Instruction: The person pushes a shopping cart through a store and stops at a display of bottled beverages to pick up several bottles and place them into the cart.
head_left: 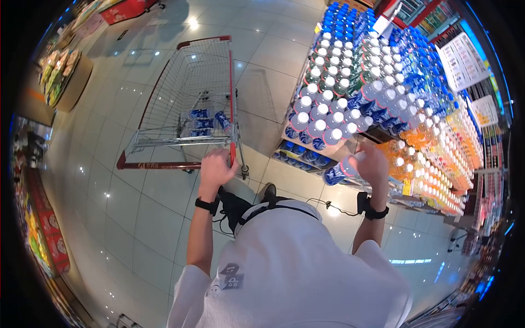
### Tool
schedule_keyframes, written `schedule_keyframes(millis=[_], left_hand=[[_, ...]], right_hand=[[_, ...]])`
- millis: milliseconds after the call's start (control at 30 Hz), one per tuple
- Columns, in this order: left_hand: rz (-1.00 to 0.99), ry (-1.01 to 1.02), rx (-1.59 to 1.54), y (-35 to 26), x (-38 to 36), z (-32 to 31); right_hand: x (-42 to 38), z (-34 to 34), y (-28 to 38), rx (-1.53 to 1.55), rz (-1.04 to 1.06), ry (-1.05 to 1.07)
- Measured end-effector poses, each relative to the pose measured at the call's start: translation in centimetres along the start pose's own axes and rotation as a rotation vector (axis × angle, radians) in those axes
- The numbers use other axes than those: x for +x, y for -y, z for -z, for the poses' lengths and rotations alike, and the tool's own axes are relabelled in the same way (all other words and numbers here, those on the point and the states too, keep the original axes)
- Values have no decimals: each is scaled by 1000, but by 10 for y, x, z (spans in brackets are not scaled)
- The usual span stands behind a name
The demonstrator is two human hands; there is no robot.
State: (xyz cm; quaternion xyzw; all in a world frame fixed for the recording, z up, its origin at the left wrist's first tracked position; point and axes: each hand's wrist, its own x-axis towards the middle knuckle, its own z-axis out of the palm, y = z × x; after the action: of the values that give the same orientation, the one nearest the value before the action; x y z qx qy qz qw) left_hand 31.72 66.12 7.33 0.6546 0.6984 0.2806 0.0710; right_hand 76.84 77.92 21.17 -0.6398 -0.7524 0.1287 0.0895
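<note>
Right hand gripping bottle, stacked bottle display beside

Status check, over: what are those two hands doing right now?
Left hand gripping cart handle. Right hand holding water bottle beside bottle display. Bottles already in cart. Nothing blocking.

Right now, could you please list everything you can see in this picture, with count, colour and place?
shopping cart: one, silver wire with red trim, ahead on the tiled floor
bottles in cart: a few, blue-labelled, at the cart's near end
bottle display: many, white and blue caps, orange ones lower, stacked at right
held bottle: one, clear with blue label, in the right hand
left hand: on the cart's handle
right hand: beside the display, gripping the held bottle
</note>
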Motion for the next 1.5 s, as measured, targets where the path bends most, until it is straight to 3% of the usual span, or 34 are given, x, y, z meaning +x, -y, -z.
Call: schedule_keyframes(millis=[167,200,233,433,500,633,900,967,1033,1500], left_hand=[[-13,-22,-8,-4,0,3],[0,-13,3,-4,-1,3],[12,-26,9,-3,-1,3],[50,46,21,-3,-3,4],[51,36,30,1,-3,0],[22,-6,56,4,-5,-4],[35,42,47,-3,-3,4],[38,35,48,-1,-3,2],[39,34,41,-2,-5,1],[27,31,48,-1,-3,-1]], right_hand=[[17,-13,91,246,345,20],[19,-8,119,221,259,128],[27,-18,133,245,320,118],[61,-52,234,269,481,-19],[73,-70,260,377,556,-190],[92,-114,298,528,608,-257],[87,-216,296,232,658,66],[87,-227,290,299,702,29],[85,-221,288,301,616,95],[84,-202,288,354,601,82]])
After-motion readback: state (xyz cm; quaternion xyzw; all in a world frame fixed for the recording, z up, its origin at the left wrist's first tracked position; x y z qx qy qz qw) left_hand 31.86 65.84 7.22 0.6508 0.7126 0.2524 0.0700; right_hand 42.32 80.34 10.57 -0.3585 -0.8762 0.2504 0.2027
